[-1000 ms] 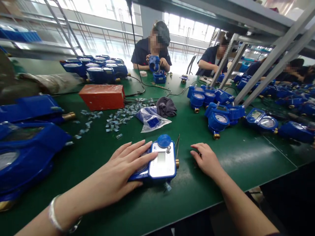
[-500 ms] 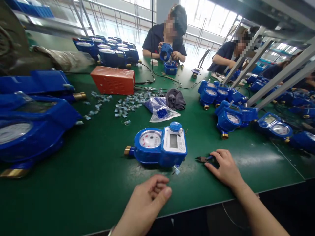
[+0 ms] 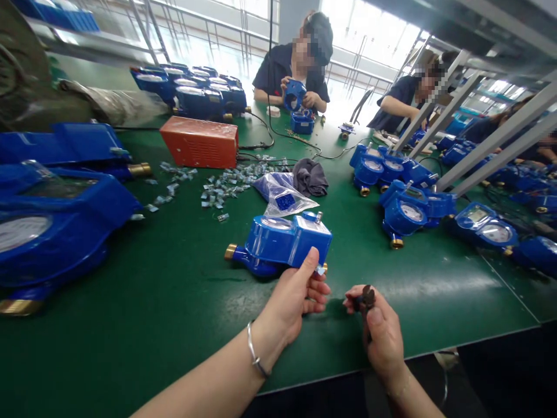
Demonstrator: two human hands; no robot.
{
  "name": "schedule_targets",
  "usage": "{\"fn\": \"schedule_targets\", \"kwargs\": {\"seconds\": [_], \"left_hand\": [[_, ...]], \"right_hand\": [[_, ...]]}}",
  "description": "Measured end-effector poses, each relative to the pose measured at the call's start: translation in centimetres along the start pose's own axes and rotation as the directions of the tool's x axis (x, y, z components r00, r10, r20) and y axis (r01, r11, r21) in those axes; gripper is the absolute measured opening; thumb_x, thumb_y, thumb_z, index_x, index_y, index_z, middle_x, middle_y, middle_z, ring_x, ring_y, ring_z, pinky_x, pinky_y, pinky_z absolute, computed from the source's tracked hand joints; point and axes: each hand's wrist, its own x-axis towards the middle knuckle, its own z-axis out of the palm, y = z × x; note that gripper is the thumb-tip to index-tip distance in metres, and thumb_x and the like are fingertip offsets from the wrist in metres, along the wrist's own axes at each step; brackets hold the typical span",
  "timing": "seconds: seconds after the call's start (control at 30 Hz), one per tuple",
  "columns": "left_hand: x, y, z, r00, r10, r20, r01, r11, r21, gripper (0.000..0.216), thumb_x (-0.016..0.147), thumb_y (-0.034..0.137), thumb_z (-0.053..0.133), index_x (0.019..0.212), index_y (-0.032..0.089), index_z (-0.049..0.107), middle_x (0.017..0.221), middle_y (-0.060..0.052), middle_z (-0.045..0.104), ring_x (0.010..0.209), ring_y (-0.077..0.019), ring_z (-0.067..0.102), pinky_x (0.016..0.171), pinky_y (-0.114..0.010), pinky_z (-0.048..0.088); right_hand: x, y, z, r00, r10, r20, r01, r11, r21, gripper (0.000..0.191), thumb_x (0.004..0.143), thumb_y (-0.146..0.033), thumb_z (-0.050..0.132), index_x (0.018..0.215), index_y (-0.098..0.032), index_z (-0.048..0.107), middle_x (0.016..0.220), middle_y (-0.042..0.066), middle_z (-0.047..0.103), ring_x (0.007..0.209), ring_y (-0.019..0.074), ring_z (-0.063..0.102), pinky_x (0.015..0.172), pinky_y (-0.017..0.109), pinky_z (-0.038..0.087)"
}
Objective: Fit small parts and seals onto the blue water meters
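**Blue meter tipped on edge, small tool pinched beside it**

Blue plastic fills the left hand (image 3: 300, 296): its thumb presses the near side wall of a water meter (image 3: 285, 241) and the curled fingers (image 3: 319, 290) close under the right end, gripping it. The right hand (image 3: 383, 334) sits just beside, its fingers shut around a small dark tool (image 3: 368, 296) whose head pokes out above the thumb; what kind of tool cannot be told.

No lettering on the meter can be read; its face is turned up and away, so only a sliver of the round dial window and the pale display panel shows along the top edge. The body is glossy blue, with a brass threaded end (image 3: 230, 251) on the left and a small metal stud on top at the right.

Its long axis runs left to right across the green surface (image 3: 174, 313), brass end pointing left, the meter tilted back off the mat near the front edge.

Further out lie a clear plastic bag (image 3: 282, 200), a dark cloth (image 3: 310, 177), scattered small pale parts (image 3: 226, 186), an orange box (image 3: 200, 142) and more blue meters (image 3: 402, 212). Across the surface a person (image 3: 300, 64) holds another blue part.
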Motion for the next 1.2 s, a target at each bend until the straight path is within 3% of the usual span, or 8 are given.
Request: {"fn": "schedule_targets", "kwargs": {"seconds": [0.2,0.37,0.5,0.63,0.73,0.97,1.07,1.2], "left_hand": [[-0.2,-0.1,0.0,1.0,0.021,-0.004,-0.021,1.0,0.016,0.026,0.077,0.038,0.058,0.074,0.012,0.056,0.059,-0.002,0.059,0.05,-0.0089,0.053,0.047,-0.018,0.04],[-1.4,-1.2,-1.9,0.996,0.022,0.088,-0.035,0.987,0.154,0.031,0.082,0.039,0.055,0.085,0.009,0.062,0.071,-0.005,0.064,0.058,-0.0102,0.056,0.054,-0.022,0.046],[-2.4,-2.4,-3.5,0.993,-0.025,0.119,0.001,0.979,0.203,0.031,0.083,0.039,0.056,0.088,0.009,0.061,0.074,-0.005,0.064,0.065,-0.0123,0.061,0.066,-0.025,0.05],[-3.3,-3.4,-3.9,0.998,-0.033,0.045,0.028,0.994,0.106,0.028,0.075,0.031,0.067,0.093,0.011,0.059,0.081,-0.002,0.063,0.067,-0.0113,0.06,0.066,-0.025,0.052],[-3.6,-3.7,-4.1,0.998,-0.033,0.06,0.028,0.996,0.081,0.031,0.073,0.029,0.071,0.097,0.013,0.059,0.079,0.0,0.062,0.066,-0.0108,0.058,0.063,-0.024,0.053],[-3.3,-3.5,-4.6,0.997,0.004,0.079,-0.008,0.999,0.041,0.031,0.067,0.027,0.075,0.09,0.015,0.058,0.076,0.002,0.059,0.064,-0.0095,0.055,0.057,-0.021,0.049],[-3.1,-3.7,-4.9,0.998,0.038,0.059,-0.042,0.996,0.073,0.028,0.071,0.028,0.072,0.089,0.014,0.056,0.073,0.003,0.058,0.059,-0.0089,0.053,0.055,-0.021,0.047],[-3.1,-3.8,-5.6,0.989,0.009,0.145,-0.035,0.984,0.172,0.023,0.08,0.036,0.06,0.082,0.013,0.056,0.066,0.0,0.06,0.058,-0.0109,0.055,0.057,-0.024,0.045]], "right_hand": [[-1.0,0.6,0.9,0.968,0.249,-0.011,-0.227,0.898,0.376,0.035,0.09,-0.044,0.039,0.1,-0.017,0.061,0.086,0.006,0.061,0.074,0.016,0.057,0.063,0.028,0.045],[-1.4,-0.1,1.2,0.942,0.335,0.006,-0.294,0.817,0.496,0.035,0.091,-0.045,0.04,0.1,-0.018,0.061,0.085,0.006,0.062,0.074,0.0146,0.057,0.065,0.026,0.046],[-2.0,-0.9,1.4,0.924,0.348,0.161,-0.377,0.752,0.54,0.043,0.086,-0.055,0.042,0.103,-0.019,0.061,0.088,0.007,0.061,0.076,0.0171,0.057,0.066,0.029,0.046],[-3.2,-1.8,1.7,0.852,0.398,0.34,-0.519,0.722,0.458,0.052,0.079,-0.062,0.05,0.107,-0.019,0.059,0.091,0.008,0.059,0.08,0.0195,0.056,0.068,0.031,0.045],[-3.7,-2.3,1.7,0.818,0.424,0.388,-0.556,0.754,0.35,0.051,0.077,-0.059,0.056,0.108,-0.018,0.06,0.089,0.007,0.059,0.082,0.0196,0.056,0.07,0.031,0.044],[-3.8,-2.7,1.0,0.808,0.471,0.353,-0.552,0.816,0.174,0.041,0.082,-0.049,0.055,0.111,-0.021,0.059,0.096,0.007,0.061,0.083,0.019,0.056,0.07,0.029,0.044],[-3.6,-3.1,0.9,0.787,0.519,0.334,-0.566,0.823,0.056,0.036,0.085,-0.046,0.052,0.111,-0.021,0.059,0.096,0.007,0.062,0.082,0.0183,0.056,0.07,0.029,0.044],[-3.1,-3.6,1.0,0.746,0.552,0.372,-0.571,0.818,-0.07,0.034,0.088,-0.045,0.048,0.107,-0.019,0.06,0.089,0.005,0.061,0.079,0.0173,0.055,0.068,0.028,0.043]]}}
